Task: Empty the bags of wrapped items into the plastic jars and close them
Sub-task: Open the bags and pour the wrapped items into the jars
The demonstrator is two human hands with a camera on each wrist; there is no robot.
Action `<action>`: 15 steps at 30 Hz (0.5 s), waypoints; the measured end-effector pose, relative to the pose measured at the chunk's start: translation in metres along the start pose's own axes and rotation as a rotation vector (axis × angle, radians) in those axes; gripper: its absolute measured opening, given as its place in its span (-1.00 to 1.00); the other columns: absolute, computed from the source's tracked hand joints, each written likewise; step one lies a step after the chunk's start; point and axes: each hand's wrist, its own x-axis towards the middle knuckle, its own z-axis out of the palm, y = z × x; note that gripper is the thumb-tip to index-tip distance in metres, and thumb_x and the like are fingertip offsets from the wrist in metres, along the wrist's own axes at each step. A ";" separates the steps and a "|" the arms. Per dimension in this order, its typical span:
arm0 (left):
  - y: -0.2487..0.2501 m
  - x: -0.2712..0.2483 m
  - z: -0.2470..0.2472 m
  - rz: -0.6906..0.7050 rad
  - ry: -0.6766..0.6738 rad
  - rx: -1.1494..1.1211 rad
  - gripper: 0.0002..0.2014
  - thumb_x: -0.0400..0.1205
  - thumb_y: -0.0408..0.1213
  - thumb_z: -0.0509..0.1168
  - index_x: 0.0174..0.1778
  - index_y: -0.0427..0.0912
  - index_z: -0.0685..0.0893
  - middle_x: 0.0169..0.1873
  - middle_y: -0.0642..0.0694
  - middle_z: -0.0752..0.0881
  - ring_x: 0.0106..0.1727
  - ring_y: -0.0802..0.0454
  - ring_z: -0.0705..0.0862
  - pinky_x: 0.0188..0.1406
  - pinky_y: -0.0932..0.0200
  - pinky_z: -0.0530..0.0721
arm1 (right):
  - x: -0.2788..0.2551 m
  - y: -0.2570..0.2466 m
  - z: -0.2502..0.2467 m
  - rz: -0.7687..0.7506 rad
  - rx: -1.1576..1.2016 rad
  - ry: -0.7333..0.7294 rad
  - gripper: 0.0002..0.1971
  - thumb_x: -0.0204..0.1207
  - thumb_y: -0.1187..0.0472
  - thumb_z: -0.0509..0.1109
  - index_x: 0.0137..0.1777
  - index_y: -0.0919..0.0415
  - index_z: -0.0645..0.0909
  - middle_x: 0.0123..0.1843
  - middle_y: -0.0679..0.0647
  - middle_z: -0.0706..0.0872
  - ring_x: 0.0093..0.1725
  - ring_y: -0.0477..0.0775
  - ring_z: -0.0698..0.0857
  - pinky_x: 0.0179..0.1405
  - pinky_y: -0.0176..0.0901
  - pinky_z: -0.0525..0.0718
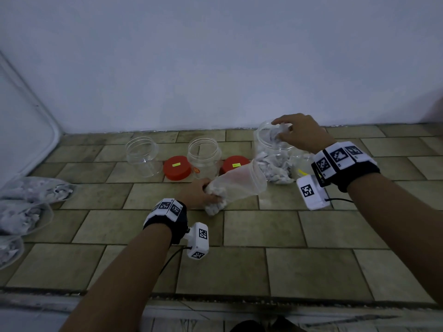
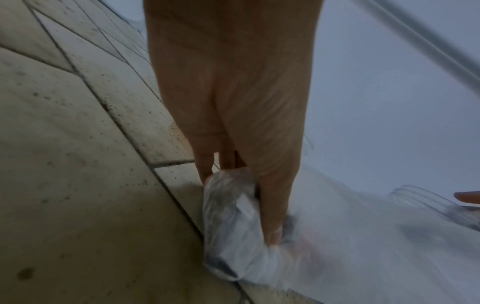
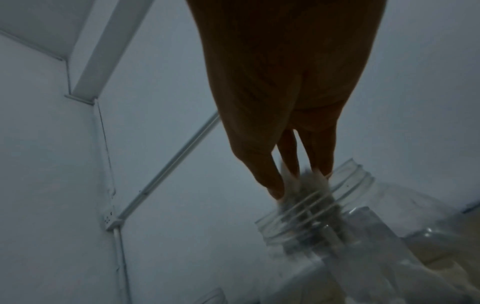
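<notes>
A tan tiled floor (image 1: 299, 238) runs up to a plain pale wall (image 1: 215, 56), and everything in play sits along that edge. At the far left lie three full clear plastic bags of grey-white wrapped items (image 1: 36, 190), not yet opened out. Along the wall stand three wide-mouthed clear plastic jars: an empty one on the left (image 1: 142, 155), an empty one in the middle (image 1: 203, 156), and the right-hand jar (image 1: 273, 156), already holding a heap of wrapped items. Two round red screw lids (image 1: 177, 167) lie flat on the tiles, one either side of the middle jar; a third lid cannot be made out.

The clear plastic bag in use (image 1: 237, 184) lies almost slack, its open mouth touching the right-hand jar, with a small clump of wrapped items left in its bunched bottom end. The left hand (image 1: 200, 191) has its fingers (image 2: 272, 205) curled tight round that bunched end, low over the tiles. The right hand (image 1: 299, 130) is over the right-hand jar's mouth, its fingertips (image 3: 270, 185) closed on a wrapped item (image 3: 309, 181) right at the threaded rim.

The step in hand looks like finishing the first bag into the first jar. The next move probably calls for letting that item drop inside, then lifting the bag's bottom so the last clump slides out; the jar's lid has to be found before the jar can be closed.
</notes>
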 end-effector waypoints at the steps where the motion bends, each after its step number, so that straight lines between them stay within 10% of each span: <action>1: 0.002 -0.002 0.001 0.011 0.001 -0.008 -0.62 0.34 0.17 0.54 -0.05 0.22 0.55 -0.14 0.18 0.68 -0.10 0.19 0.65 -0.04 0.25 0.63 | 0.003 0.002 0.001 -0.002 -0.021 -0.035 -0.68 0.48 0.24 0.40 0.24 0.08 0.66 0.32 0.07 0.65 0.13 0.13 0.68 0.05 -0.23 0.52; 9: 0.003 -0.010 0.005 0.079 0.016 -0.084 -0.78 0.51 -0.11 0.50 -0.03 -0.02 0.63 -0.17 -0.01 0.72 -0.24 0.25 0.68 -0.23 0.41 0.59 | -0.021 -0.017 0.012 -0.180 0.040 0.209 -0.78 0.42 0.46 0.22 -0.28 0.28 0.69 -0.16 0.17 0.69 -0.26 0.02 0.58 -0.18 -0.23 0.52; 15: -0.007 -0.019 0.007 0.076 0.052 -0.162 -0.35 0.34 0.06 0.56 0.34 -0.04 0.60 0.10 -0.01 0.74 0.09 0.05 0.70 0.17 0.02 0.68 | -0.058 -0.030 0.068 -0.157 -0.119 -0.326 -0.75 0.45 0.46 0.20 -0.27 0.31 0.71 -0.33 0.00 0.64 -0.37 -0.02 0.54 -0.31 -0.38 0.41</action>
